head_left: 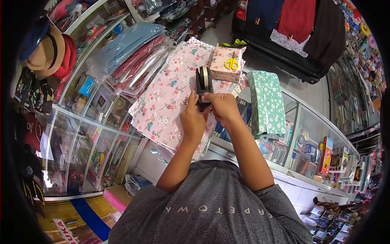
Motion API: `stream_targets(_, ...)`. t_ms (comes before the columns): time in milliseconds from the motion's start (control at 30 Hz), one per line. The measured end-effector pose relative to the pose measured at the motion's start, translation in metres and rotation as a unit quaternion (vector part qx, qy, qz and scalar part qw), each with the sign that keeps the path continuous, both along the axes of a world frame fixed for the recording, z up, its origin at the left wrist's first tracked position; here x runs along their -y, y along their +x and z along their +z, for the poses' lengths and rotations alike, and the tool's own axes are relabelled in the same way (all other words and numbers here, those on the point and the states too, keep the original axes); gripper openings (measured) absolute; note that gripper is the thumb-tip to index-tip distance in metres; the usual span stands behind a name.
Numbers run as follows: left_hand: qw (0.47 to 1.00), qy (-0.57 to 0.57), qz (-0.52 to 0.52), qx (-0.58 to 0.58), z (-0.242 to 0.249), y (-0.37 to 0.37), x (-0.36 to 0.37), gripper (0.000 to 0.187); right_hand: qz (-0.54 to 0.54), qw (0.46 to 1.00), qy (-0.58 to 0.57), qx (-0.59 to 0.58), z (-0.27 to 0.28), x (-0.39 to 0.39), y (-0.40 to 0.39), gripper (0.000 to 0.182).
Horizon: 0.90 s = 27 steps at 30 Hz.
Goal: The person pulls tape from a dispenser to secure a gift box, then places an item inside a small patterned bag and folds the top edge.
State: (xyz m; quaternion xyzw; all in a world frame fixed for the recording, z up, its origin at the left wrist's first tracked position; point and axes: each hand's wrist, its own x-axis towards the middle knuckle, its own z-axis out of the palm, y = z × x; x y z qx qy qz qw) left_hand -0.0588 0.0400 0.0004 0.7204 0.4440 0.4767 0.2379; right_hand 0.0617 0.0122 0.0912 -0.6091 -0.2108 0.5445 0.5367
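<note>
A black tape dispenser with a large roll of tape stands on pink floral wrapping paper. Both hands meet at its near end. My left hand is closed around the dispenser's left side. My right hand is closed too, with its thumb and curled fingers against the near right part; any strip of tape between the fingers is hidden. Just beyond the dispenser sits a box wrapped in pink floral paper, with yellow-handled scissors lying on it. To the right is a box in green daisy paper.
A glass display counter runs under the work. Stacked plastic-packed garments lie at the left beside glass shelves and hanging hats. Folded clothes hang over a black case at the back right. Small boxes stand on the right.
</note>
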Motion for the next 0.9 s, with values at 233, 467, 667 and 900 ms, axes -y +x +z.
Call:
stream_targets(233,0.999,-0.037,-0.025,-0.006,0.016,-0.004,0.002,0.073,0.016,0.999,-0.015,-0.023,-0.023,0.014,-0.003,0.017)
stream_targets(467,0.990,-0.105,-0.041,0.080,0.018,-0.020,0.004,0.044,0.019,0.998,-0.015,-0.058,-0.040,0.025,0.002,0.019)
stream_targets(667,0.903,-0.397,-0.133,0.092,0.034,-0.027,0.010,0.034,0.052,0.995,-0.008,-0.090,-0.050,0.027,0.009,0.019)
stream_targets(900,0.892,-0.386,-0.175,0.159,0.015,-0.019,0.013,0.028,0.057,0.994,0.000,-0.093,-0.049,0.029,0.011,0.022)
